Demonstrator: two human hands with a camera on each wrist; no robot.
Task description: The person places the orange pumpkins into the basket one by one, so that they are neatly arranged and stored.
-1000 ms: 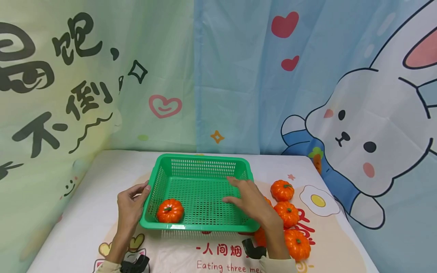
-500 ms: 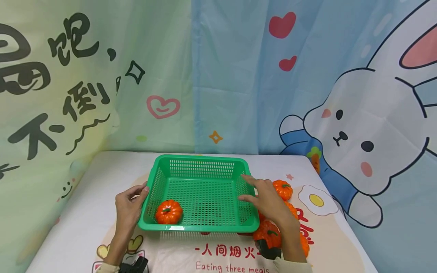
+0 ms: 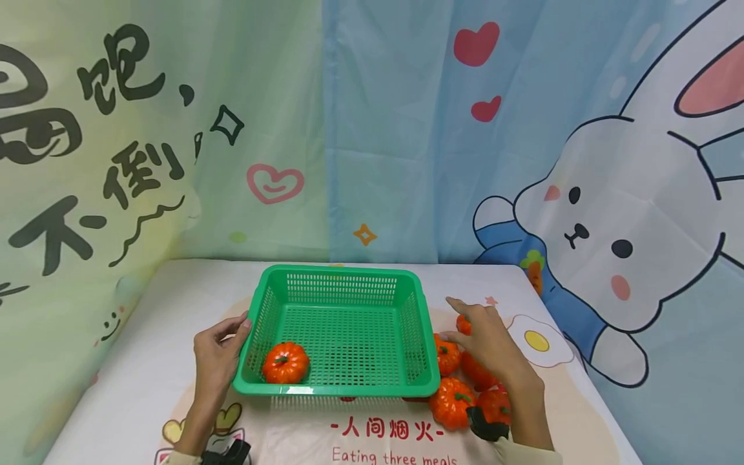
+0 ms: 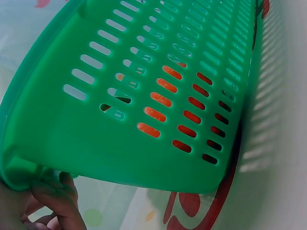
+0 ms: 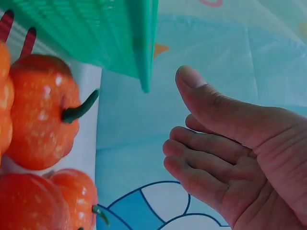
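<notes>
A green plastic basket [image 3: 343, 390] with slotted sides stands on the table, one orange toy pumpkin [image 3: 286, 363] in its near left corner. My left hand [image 3: 216, 352] pinches the basket's left rim; in the left wrist view its fingers [image 4: 60, 203] curl under the rim's edge. My right hand [image 3: 494, 342] hovers right of the basket, over several more pumpkins, thumb and fingers spread and nothing between them. Beside the basket's right wall are one pumpkin [image 3: 446, 356] and a nearer one [image 3: 452, 403]; the right hand and wrist partly hide others. The right wrist view shows a green-stemmed pumpkin [image 5: 43, 112] close up.
The table wears a white printed cloth [image 3: 290, 429] with lettering and a fried-egg picture [image 3: 536, 341]. A printed curtain [image 3: 383, 129] with hearts and a rabbit hangs right behind the table's far edge.
My right hand has moved right, from over the basket's inside to above the pumpkins beside it. My left hand stays at the left rim, and the basket's pumpkin has not moved within it.
</notes>
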